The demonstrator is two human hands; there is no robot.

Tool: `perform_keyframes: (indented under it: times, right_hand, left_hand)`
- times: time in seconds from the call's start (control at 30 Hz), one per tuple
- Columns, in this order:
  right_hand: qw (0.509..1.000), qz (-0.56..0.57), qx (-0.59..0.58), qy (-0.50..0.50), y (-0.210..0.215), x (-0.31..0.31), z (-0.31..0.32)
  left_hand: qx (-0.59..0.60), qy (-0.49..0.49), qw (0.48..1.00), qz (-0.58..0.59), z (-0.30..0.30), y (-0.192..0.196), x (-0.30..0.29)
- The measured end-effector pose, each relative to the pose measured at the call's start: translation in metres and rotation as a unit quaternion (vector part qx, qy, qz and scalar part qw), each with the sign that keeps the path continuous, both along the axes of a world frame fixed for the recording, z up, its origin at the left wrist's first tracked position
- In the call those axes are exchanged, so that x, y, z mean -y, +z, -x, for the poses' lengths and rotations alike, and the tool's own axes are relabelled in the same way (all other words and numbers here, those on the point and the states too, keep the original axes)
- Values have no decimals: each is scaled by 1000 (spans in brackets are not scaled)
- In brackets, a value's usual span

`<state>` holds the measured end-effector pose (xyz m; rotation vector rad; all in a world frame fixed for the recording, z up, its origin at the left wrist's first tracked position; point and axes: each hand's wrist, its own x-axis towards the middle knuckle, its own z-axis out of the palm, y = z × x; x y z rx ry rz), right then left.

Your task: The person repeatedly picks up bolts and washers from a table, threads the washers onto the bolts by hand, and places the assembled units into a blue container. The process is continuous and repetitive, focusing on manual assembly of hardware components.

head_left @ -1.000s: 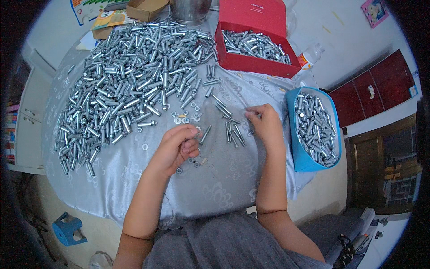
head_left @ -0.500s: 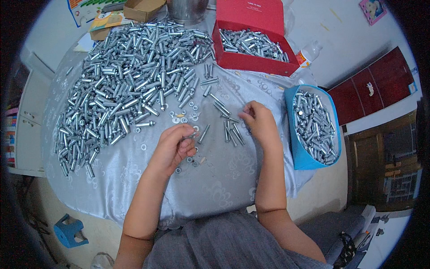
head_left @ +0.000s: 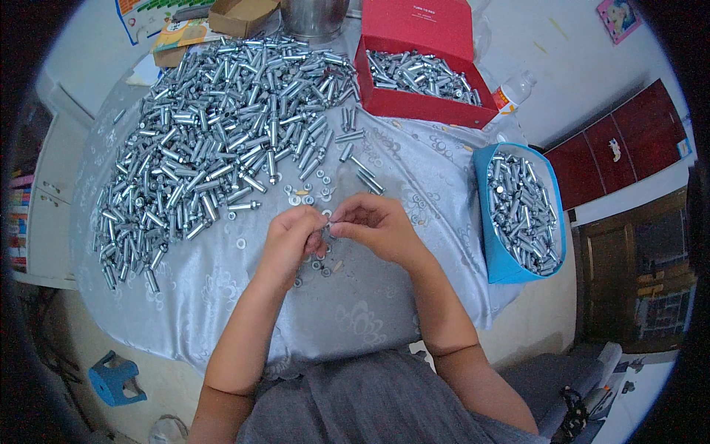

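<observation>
My left hand (head_left: 294,235) is closed in a pinch above the grey cloth, its fingertips meeting those of my right hand (head_left: 379,228). Something small sits between the fingertips, too small and too covered to name. Around and below them lie loose nuts and washers (head_left: 308,200). Just beyond my right hand a few bare metal studs (head_left: 370,181) rest on the cloth, partly covered by it. To the left and behind spreads a large heap of silvery sleeve anchor bolts (head_left: 222,126).
A red box (head_left: 429,107) with its lid up holds more bolts at the back. On the right stands a blue fabric bin (head_left: 510,272) full of metal sleeves. A clear bottle (head_left: 515,90), a metal pot (head_left: 314,18) and a cardboard box (head_left: 242,16) stand around the table's far side.
My right hand has moved left from beside the loose studs to meet my left hand at the fingertips. My left hand has barely moved. The view has shifted slightly.
</observation>
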<state>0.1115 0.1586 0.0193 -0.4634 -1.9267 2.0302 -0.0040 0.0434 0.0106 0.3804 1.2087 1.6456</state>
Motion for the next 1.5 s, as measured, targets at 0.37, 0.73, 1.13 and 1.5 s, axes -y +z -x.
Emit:
perform_keyframes:
  times: [0.37,0.73,1.13,1.5]
  right_hand:
    - [995,56,26,74,-4,-6,-1]
    - [972,150,-8,181,13,-3,-8]
    - [972,-192,-131,-33,-1,5,0]
    - [952,-296,-66,-47,0,11,1]
  left_hand:
    - [-34,-37,999,-11,1,-3,3]
    - [-58,-204,975,-74,5,8,11]
    - [30,-44,994,-95,6,7,7]
    - [-87,74,993,5,-4,9,1]
